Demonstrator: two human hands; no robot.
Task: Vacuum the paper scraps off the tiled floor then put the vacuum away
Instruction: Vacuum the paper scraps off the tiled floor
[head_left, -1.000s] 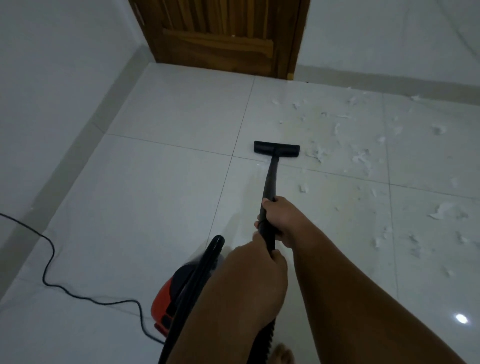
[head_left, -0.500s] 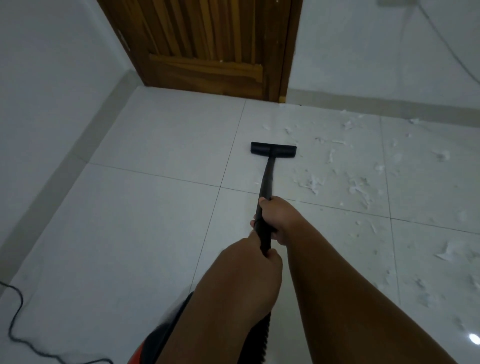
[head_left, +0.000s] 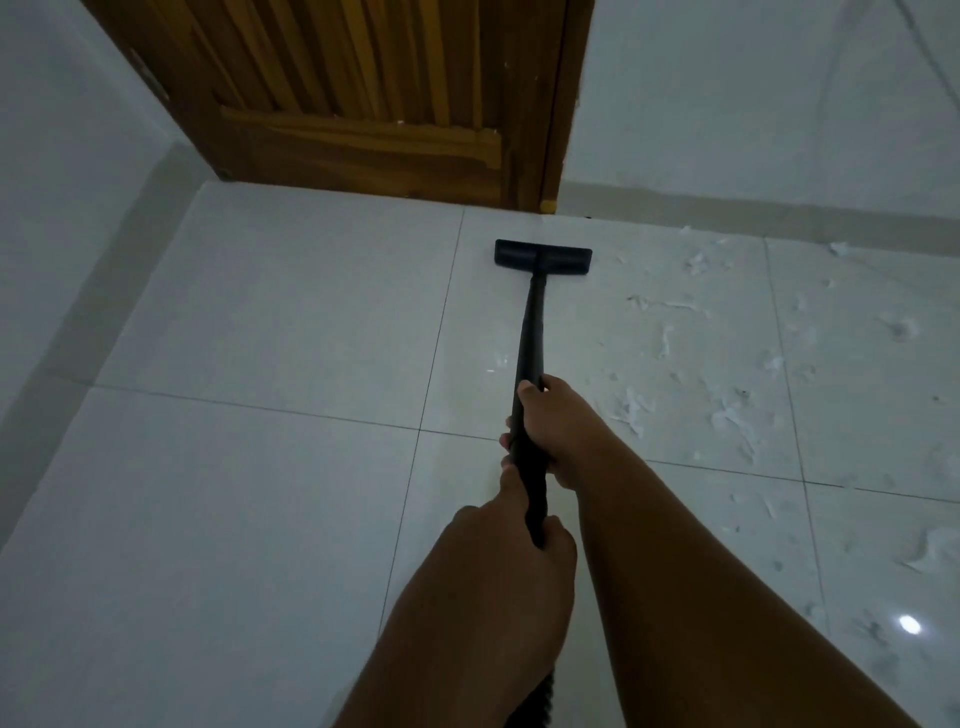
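Left wall: it was pale, with a grey skirting that ran along the left edge of the floor.
Door: it was brown wood and stood closed at the far edge of the floor.
Tiled floor: it had large white glossy tiles, and its left part was clean.
Left hand: its fingers were curled round the low end of the wand, nearer to the person.
Hose: a short ribbed piece showed under the left hand, at the near edge of the view.
Wand: the black tube pointed forward, toward the door.
Nozzle: it lay flat on the floor near the far edge, just before the right corner of the door.
Right hand: it gripped the wand fully, further up than the left hand.
Paper scraps: white torn pieces were spread over the right tiles, to the right of the nozzle.
Light spot: it shone on the tile near the right edge.
Change: the nozzle had gone further forward, closer to the door; both hands kept the same grip; the red vacuum body and the cable had left the view.
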